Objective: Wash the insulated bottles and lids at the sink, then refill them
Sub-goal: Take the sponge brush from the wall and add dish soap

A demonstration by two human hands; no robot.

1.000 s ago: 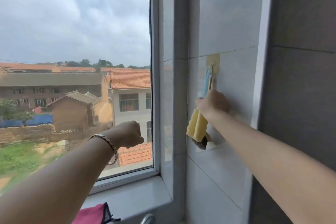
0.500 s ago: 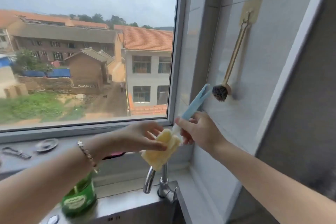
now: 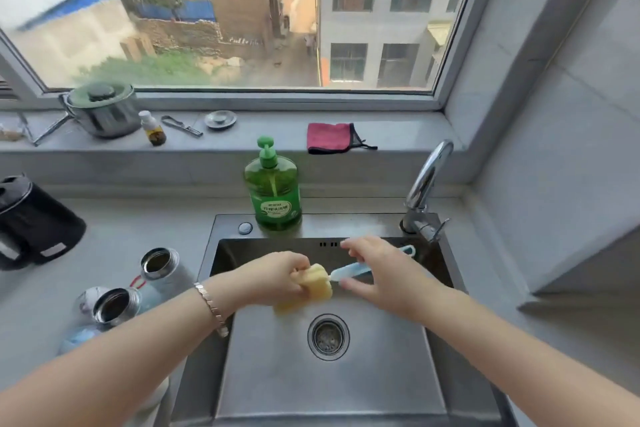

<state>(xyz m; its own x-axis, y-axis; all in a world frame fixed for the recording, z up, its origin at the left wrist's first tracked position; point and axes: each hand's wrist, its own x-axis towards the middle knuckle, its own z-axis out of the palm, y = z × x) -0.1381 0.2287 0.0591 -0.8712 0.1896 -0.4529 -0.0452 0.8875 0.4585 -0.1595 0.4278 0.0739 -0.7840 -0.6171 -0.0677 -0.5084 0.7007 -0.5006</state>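
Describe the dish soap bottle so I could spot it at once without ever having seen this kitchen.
Start at the steel sink below the window. On its back rim, left of the curved tap, stands the soap bottle. It is the only clear green bottle with a pump top, unlike the open steel flasks on the counter to the left.

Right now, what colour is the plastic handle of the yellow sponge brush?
Light blue handle, head view.
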